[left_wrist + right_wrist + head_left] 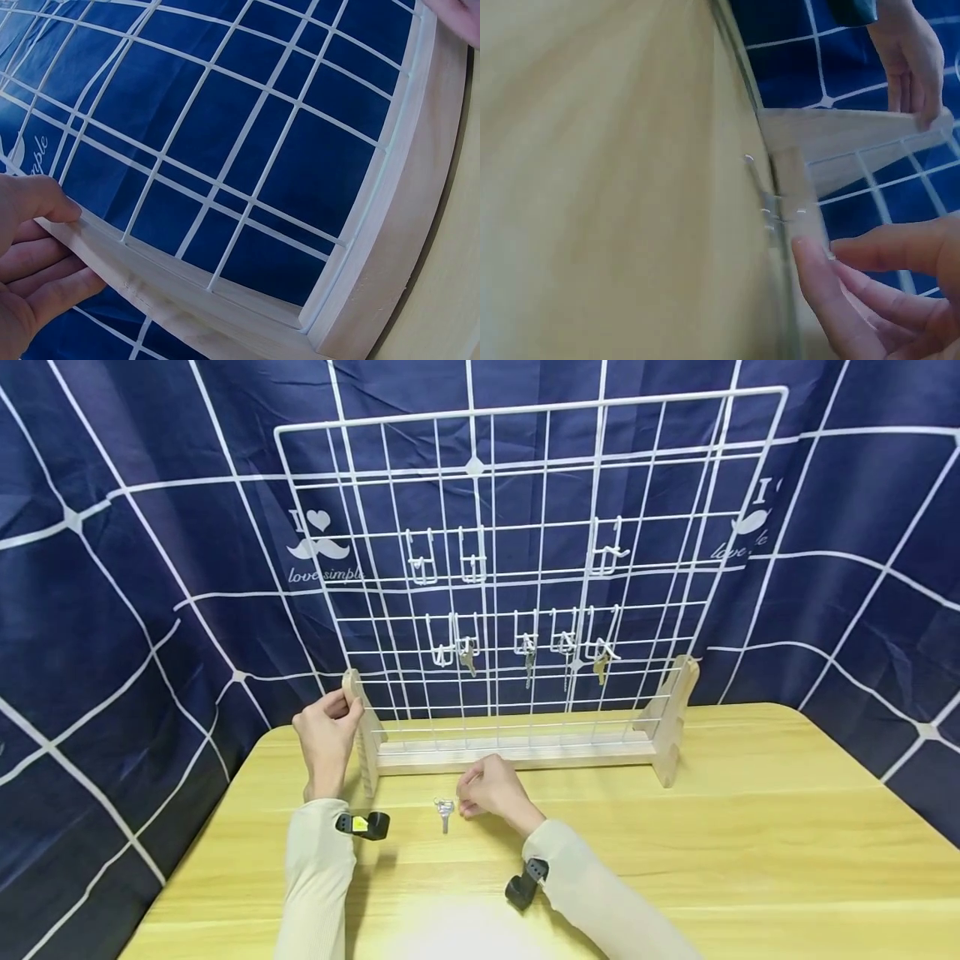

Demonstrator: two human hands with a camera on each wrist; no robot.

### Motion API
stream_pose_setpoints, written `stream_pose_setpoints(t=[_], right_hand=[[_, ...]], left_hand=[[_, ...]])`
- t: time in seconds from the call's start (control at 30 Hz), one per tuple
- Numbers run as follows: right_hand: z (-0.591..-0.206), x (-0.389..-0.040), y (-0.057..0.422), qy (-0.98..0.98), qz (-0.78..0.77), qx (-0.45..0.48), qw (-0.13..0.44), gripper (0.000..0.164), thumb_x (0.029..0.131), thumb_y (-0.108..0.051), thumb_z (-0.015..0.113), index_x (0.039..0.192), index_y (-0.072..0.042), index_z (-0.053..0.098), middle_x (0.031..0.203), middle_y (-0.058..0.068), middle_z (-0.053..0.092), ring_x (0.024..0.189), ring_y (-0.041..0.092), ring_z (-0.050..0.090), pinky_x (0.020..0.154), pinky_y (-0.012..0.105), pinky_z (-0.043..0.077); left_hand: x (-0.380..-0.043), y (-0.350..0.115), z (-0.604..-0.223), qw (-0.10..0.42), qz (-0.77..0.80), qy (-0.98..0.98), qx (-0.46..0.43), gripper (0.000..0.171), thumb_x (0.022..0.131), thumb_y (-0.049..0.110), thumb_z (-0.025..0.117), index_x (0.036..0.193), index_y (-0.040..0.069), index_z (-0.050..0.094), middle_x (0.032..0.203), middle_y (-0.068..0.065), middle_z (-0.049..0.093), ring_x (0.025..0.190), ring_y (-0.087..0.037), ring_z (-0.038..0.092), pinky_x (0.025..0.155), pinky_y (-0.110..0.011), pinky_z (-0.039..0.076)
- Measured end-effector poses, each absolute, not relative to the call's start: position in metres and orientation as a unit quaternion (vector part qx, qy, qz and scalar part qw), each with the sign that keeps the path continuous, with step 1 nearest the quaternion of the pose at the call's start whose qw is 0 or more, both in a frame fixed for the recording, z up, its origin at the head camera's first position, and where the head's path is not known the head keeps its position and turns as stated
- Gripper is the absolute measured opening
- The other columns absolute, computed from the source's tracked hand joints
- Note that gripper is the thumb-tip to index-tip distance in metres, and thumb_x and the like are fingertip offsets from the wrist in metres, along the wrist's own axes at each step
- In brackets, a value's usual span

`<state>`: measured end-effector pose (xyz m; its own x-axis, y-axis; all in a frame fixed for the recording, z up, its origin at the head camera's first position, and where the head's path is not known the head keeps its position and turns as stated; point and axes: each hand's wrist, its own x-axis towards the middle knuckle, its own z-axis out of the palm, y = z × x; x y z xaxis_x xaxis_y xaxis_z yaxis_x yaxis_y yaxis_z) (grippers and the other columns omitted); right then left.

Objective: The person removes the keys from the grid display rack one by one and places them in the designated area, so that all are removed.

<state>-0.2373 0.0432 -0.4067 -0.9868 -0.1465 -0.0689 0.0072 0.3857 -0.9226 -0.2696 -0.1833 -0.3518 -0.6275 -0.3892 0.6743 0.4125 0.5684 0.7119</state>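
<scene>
My left hand (327, 735) pinches the top of the wooden side post (365, 735) at the left of a white wire grid rack; the left wrist view shows thumb and fingers (60, 292) on either side of the wood. A silver key (446, 811) with a small ring is at the front of the rack's base, blurred in the right wrist view. Just to its right is my right hand (491, 787), its thumb and forefinger bent towards each other beside the key. A small gap shows between these fingertips in the right wrist view.
The wire grid (517, 685) stands on a wooden base bar (517, 756) with a right side post (675, 722). White hooks (474, 560) hang on it in two rows, some lower ones bearing keys (601, 667). Behind the wooden table (750, 827) hangs a dark blue curtain (862, 535).
</scene>
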Motion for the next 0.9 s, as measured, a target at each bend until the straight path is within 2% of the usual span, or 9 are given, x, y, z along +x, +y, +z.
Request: stream_pose_setpoints(t=[0.1, 0.17, 0.3, 0.4, 0.5, 0.7, 0.9], right_hand=[[-0.387, -0.232, 0.041, 0.856, -0.512, -0.071, -0.021, 0.007, 0.080, 0.002, 0.068, 0.086, 0.000, 0.071, 0.070, 0.007, 0.068, 0.058, 0.016, 0.066, 0.057, 0.025, 0.054], [-0.371, -0.229, 0.038, 0.860, -0.489, -0.099, -0.107, 0.008, 0.080, 0.001, 0.069, 0.087, -0.002, 0.072, 0.073, 0.006, 0.070, 0.061, 0.015, 0.066, 0.058, 0.022, 0.053], [-0.337, -0.226, 0.033, 0.827, -0.457, -0.171, -0.278, 0.007, 0.082, 0.000, 0.068, 0.088, 0.002, 0.071, 0.078, 0.012, 0.072, 0.064, 0.017, 0.066, 0.059, 0.019, 0.052], [-0.315, -0.231, 0.029, 0.794, -0.447, -0.197, -0.360, 0.007, 0.083, 0.001, 0.069, 0.088, 0.006, 0.070, 0.079, 0.015, 0.071, 0.063, 0.019, 0.067, 0.058, 0.019, 0.052], [-0.301, -0.239, 0.027, 0.786, -0.428, -0.183, -0.407, 0.010, 0.082, -0.003, 0.072, 0.087, 0.006, 0.069, 0.077, 0.014, 0.071, 0.063, 0.018, 0.067, 0.059, 0.020, 0.053], [-0.292, -0.252, 0.029, 0.798, -0.374, -0.142, -0.450, 0.015, 0.079, -0.011, 0.078, 0.082, 0.000, 0.068, 0.072, 0.009, 0.069, 0.061, 0.018, 0.065, 0.059, 0.026, 0.052], [-0.292, -0.256, 0.031, 0.801, -0.332, -0.126, -0.481, 0.011, 0.081, -0.011, 0.073, 0.079, -0.003, 0.067, 0.069, 0.007, 0.068, 0.057, 0.016, 0.062, 0.057, 0.030, 0.050]], left_hand=[[-0.269, -0.185, -0.354, 0.435, -0.461, -0.774, 0.001, 0.016, 0.077, 0.005, 0.069, 0.090, -0.001, 0.076, 0.077, -0.014, 0.073, 0.072, -0.024, 0.069, 0.061, -0.003, 0.037], [-0.268, -0.186, -0.355, 0.434, -0.460, -0.774, 0.003, 0.016, 0.077, 0.005, 0.070, 0.090, -0.001, 0.076, 0.077, -0.014, 0.073, 0.072, -0.024, 0.070, 0.061, -0.003, 0.037], [-0.267, -0.188, -0.356, 0.433, -0.461, -0.775, 0.005, 0.016, 0.078, 0.006, 0.071, 0.090, -0.002, 0.076, 0.077, -0.015, 0.073, 0.072, -0.025, 0.069, 0.061, -0.002, 0.037], [-0.266, -0.189, -0.356, 0.435, -0.461, -0.774, 0.009, 0.015, 0.078, 0.006, 0.072, 0.089, -0.002, 0.076, 0.077, -0.015, 0.073, 0.071, -0.026, 0.069, 0.061, -0.002, 0.037], [-0.266, -0.189, -0.357, 0.435, -0.460, -0.773, 0.015, 0.014, 0.077, 0.006, 0.072, 0.088, -0.002, 0.076, 0.077, -0.015, 0.072, 0.071, -0.027, 0.070, 0.062, -0.003, 0.037], [-0.269, -0.185, -0.355, 0.431, -0.466, -0.773, 0.009, 0.015, 0.076, 0.004, 0.070, 0.088, -0.003, 0.076, 0.077, -0.016, 0.072, 0.071, -0.028, 0.070, 0.060, -0.003, 0.037], [-0.271, -0.183, -0.353, 0.431, -0.470, -0.770, 0.001, 0.015, 0.076, 0.003, 0.070, 0.088, -0.004, 0.076, 0.078, -0.017, 0.072, 0.071, -0.029, 0.071, 0.060, -0.002, 0.037]])
